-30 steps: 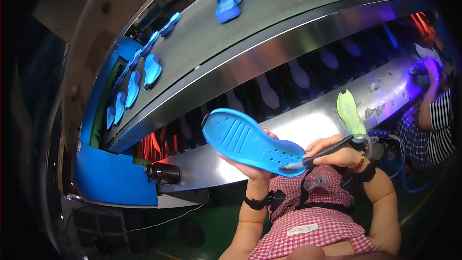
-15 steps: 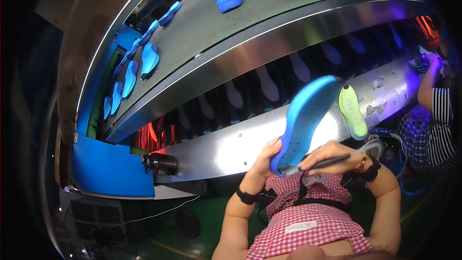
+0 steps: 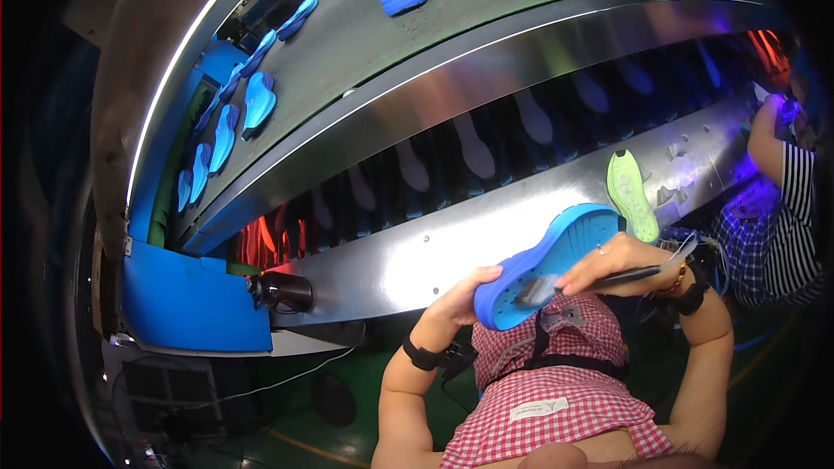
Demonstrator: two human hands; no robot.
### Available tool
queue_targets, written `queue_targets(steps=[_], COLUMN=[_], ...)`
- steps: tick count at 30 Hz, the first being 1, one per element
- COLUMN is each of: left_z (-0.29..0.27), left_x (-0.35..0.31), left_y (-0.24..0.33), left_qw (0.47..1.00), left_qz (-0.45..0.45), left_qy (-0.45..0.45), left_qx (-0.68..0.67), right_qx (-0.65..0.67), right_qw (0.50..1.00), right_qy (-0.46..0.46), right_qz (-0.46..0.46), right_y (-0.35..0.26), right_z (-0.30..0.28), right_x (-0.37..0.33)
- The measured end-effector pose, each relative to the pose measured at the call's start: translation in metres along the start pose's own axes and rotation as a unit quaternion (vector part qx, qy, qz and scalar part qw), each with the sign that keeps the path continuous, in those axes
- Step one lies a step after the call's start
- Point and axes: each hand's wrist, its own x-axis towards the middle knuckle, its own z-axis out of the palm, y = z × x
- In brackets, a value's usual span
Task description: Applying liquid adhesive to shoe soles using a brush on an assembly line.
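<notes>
The left hand grasps a blue shoe sole by its near end, thumb over the rim. The sole is held tilted in the air, in front of the worker's body at the near side of a metal surface. The right hand is closed around a black-handled brush-like tool; its pale, flat tip lies against the sole's perforated inner face — whether it is pressing cannot be told. A lime-green sole lies on the surface just beyond the right hand, with grey scraps to its right. A dark cylinder lies toward the surface's left end. Behind, a conveyor belt carries further blue soles — a co-worker's striped sleeve shows at far right.
</notes>
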Motion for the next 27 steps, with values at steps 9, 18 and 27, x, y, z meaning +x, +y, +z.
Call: queue_targets(steps=[9,18,27], left_z=[0.017,-0.031,-0.007], left_x=[-0.036,0.001,0.067], left_y=[0.001,-0.003,-0.039], left_qw=[0.975,0.93,0.912], left_qz=[0.126,0.363,0.348], left_qy=[0.128,0.036,0.062], left_qx=[0.133,-0.047,-0.21], right_qx=[0.002,-0.07,-0.026], right_qw=[0.993,0.978,0.951], right_qy=[0.12,0.18,0.297], right_qz=[-0.004,-0.072,0.084], right_y=[0.012,-0.027,0.053], right_z=[0.009,0.018,0.036], right_x=[-0.016,-0.01,0.024])
